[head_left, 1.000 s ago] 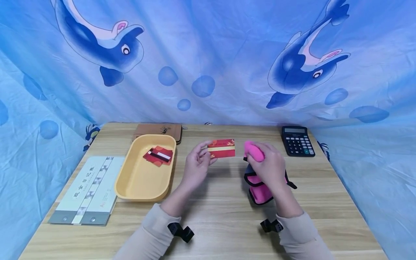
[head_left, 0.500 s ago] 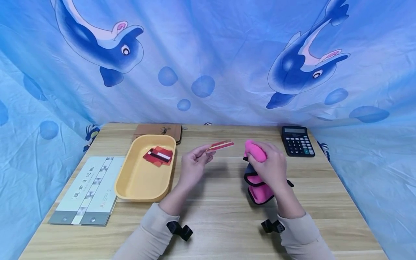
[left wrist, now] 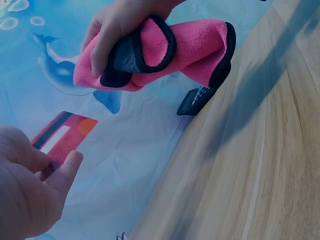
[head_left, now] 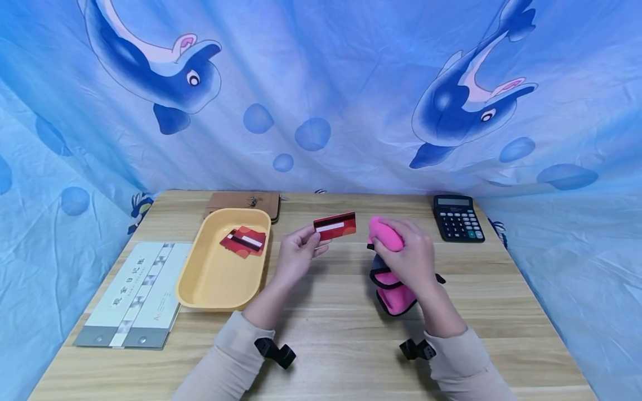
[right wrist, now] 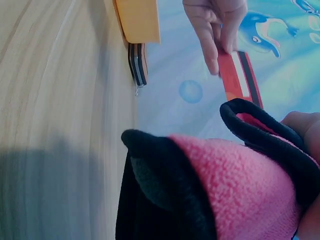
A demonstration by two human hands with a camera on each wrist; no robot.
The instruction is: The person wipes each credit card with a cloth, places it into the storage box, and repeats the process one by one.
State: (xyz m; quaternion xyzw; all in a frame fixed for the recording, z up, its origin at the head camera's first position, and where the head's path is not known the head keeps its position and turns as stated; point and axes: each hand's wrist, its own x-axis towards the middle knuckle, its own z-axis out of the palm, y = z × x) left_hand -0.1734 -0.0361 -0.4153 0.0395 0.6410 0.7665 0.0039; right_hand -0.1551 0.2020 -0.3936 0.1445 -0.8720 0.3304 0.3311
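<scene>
My left hand [head_left: 297, 253] pinches a red bank card [head_left: 343, 224] by its near left corner, raised over the table. The side with the dark stripe and white strip faces me. To its right, my right hand [head_left: 412, 253] grips a bunched pink cloth [head_left: 387, 236] with black edging and a dark grey side. The left wrist view shows the cloth [left wrist: 200, 47] hanging folded from the fingers, apart from the card [left wrist: 67, 132]. In the right wrist view the cloth [right wrist: 240, 185] fills the foreground, and the card [right wrist: 235, 77] appears beyond it.
A yellow tray [head_left: 220, 303] at the left holds several red cards [head_left: 244, 240]. Behind it lies a brown wallet [head_left: 225, 199]. A white and grey account book [head_left: 135, 292] is at the far left. A black calculator [head_left: 458, 218] sits at the back right.
My left hand has turned the card from its gold-banded face, through nearly edge-on, to its dark-striped side. My right hand has shifted slightly left with the cloth.
</scene>
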